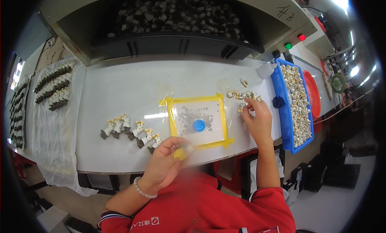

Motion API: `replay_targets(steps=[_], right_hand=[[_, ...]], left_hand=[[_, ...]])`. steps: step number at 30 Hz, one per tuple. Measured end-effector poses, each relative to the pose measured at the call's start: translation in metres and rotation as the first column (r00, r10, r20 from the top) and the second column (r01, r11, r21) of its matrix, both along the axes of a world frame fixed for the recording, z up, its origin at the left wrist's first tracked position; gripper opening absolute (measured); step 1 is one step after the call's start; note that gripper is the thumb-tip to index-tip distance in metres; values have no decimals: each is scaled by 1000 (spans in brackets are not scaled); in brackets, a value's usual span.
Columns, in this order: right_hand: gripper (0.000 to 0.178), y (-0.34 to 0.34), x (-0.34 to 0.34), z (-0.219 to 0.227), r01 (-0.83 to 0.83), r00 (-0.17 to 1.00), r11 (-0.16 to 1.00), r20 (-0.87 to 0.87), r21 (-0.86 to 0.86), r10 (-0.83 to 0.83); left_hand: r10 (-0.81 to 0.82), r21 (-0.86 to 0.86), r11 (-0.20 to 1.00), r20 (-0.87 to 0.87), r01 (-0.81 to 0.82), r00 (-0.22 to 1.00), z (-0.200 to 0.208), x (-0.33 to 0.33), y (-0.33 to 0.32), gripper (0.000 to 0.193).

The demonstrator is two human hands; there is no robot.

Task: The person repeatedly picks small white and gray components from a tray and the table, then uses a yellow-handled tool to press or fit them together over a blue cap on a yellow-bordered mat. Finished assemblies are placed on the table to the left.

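Note:
My left hand (164, 162), a pale bead bracelet at its wrist, is closed on a small yellow-and-white piece (180, 153), blurred, held above the near table edge. My right hand (258, 119) reaches past the right side of the taped square, thumb and fingers pinched at a small white-and-gold piece (241, 107). Several similar pieces (240, 95) lie just beyond its fingertips. Between my hands, a blue round cap (199, 125) sits on the spotted white sheet (213, 132), framed in yellow tape. Left of it stand white figurines (116, 125) with gold tops and dark bases.
A blue tray (288, 126) heaped with white-and-gold pieces stands at the right, a white squeeze bottle (265, 71) by its far corner. At the back, a black bin (161, 46) of pieces sits under a housing. Rows of figurines (54, 82) rest on plastic sheeting at the left.

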State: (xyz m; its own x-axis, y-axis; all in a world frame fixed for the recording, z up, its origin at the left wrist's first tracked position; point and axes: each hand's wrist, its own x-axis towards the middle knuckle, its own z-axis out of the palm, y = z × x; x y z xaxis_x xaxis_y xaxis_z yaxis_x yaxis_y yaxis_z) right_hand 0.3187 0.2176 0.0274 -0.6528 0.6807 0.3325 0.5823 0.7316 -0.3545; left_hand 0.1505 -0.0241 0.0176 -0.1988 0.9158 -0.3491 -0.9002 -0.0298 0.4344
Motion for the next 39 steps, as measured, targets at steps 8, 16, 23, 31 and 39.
replay_targets(steps=[8, 16, 23, 31, 39], right_hand=[[19, 4, 5, -7, -63, 998, 998, 19, 1, 63], [19, -11, -7, 8, -17, 994, 996, 104, -82, 26], [27, -11, 1, -1, -123, 989, 985, 66, -119, 131], [29, -22, 3, 7, -132, 991, 991, 9, -27, 133], [22, -14, 8, -6, -167, 985, 985, 44, 48, 165]], left_hand=[[-29, 40, 999, 60, 27, 998, -2, 0, 5, 19], [-29, -53, 998, 66, 32, 997, -8, 1, 1, 23], [-52, -34, 998, -79, 50, 996, -3, 1, 3, 36], [12, -18, 1000, -156, -15, 988, -11, 10, 5, 37], [-8, 29, 1000, -171, 13, 985, -21, 9, 7, 27]])
